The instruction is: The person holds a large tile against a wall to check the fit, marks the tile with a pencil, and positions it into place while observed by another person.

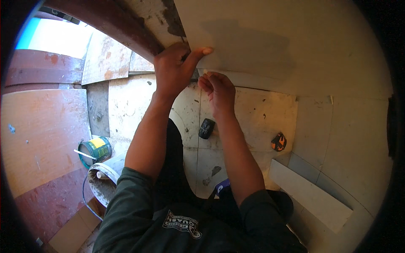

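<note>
A large pale tile (253, 50) stands upright in front of me and fills the upper right. My left hand (174, 65) is closed at its lower left edge; the thumb lies against its face and the fingers curl out of sight behind the edge. Just below that lower corner, my right hand (219, 90) pinches with thumb and fingertips. A tiny pale bit shows at the fingertips, too small to name. Under the right forearm lies a mallet with a black head (206, 128), its handle mostly hidden.
On the floor to the right sits an orange and black tape measure (279, 142). A narrow tile strip (310, 192) rests beside the right wall. At left are a green bucket (95, 148) and a dirty white bucket (101, 185). A reddish-brown beam (114, 25) slants across the upper left.
</note>
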Demonstrator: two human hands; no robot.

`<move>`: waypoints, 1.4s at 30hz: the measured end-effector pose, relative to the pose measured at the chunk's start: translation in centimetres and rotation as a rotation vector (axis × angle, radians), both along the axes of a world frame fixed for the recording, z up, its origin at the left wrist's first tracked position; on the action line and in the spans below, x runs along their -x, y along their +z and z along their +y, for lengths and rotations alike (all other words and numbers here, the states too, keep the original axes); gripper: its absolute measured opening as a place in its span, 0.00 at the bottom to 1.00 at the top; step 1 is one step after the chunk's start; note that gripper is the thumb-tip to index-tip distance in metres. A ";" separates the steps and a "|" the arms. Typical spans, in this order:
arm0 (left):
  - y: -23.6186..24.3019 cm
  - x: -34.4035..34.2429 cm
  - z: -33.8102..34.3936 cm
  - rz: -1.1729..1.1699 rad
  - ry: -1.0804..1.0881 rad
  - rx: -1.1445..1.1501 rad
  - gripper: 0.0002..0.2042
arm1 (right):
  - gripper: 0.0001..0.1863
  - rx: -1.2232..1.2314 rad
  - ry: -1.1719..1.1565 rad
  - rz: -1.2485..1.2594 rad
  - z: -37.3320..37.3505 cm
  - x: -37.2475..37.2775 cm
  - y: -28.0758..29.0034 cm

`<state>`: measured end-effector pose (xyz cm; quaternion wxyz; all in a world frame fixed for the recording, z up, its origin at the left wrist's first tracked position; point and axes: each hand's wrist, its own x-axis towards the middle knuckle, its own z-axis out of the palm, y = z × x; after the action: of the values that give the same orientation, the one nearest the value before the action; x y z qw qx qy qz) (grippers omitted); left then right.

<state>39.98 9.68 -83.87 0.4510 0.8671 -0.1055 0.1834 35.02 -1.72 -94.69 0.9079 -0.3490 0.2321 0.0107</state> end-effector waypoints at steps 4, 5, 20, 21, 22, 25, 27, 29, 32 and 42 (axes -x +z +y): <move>0.2 0.1 0.1 0.006 0.012 -0.013 0.19 | 0.12 0.091 -0.016 0.099 0.8 -0.2 0.8; 0.2 0.0 0.2 0.017 0.018 -0.015 0.19 | 0.12 0.090 -0.016 0.099 1.0 -0.2 0.7; 0.5 0.2 0.0 0.084 0.035 -0.023 0.18 | 0.09 0.060 -0.028 0.040 1.4 -0.3 0.9; 0.4 0.2 0.0 0.096 0.042 -0.036 0.18 | 0.10 0.081 -0.007 0.066 1.5 -0.3 1.0; 0.4 0.2 0.0 0.096 0.042 -0.037 0.18 | 0.10 0.103 0.013 0.091 1.6 -0.4 1.0; 0.5 0.2 0.0 0.091 0.040 -0.035 0.18 | 0.10 0.100 -0.011 0.095 2.1 -0.5 0.9; 0.8 0.4 -0.1 0.093 0.027 -0.058 0.18 | 0.11 0.092 -0.026 0.113 2.5 -0.7 1.0; 0.6 0.3 0.0 0.084 0.030 -0.050 0.18 | 0.11 0.083 -0.037 0.129 2.9 -0.9 1.1; 0.1 0.1 -0.1 0.053 0.029 -0.027 0.19 | 0.11 0.089 -0.062 0.151 3.4 -1.0 1.3; 0.0 0.3 0.0 0.055 0.046 -0.056 0.18 | 0.10 0.195 -0.126 0.134 4.2 -1.2 1.9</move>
<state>39.72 9.67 -83.83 0.4248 0.8864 -0.0780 0.1668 36.20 2.50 -92.79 0.8510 -0.4187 0.3138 -0.0456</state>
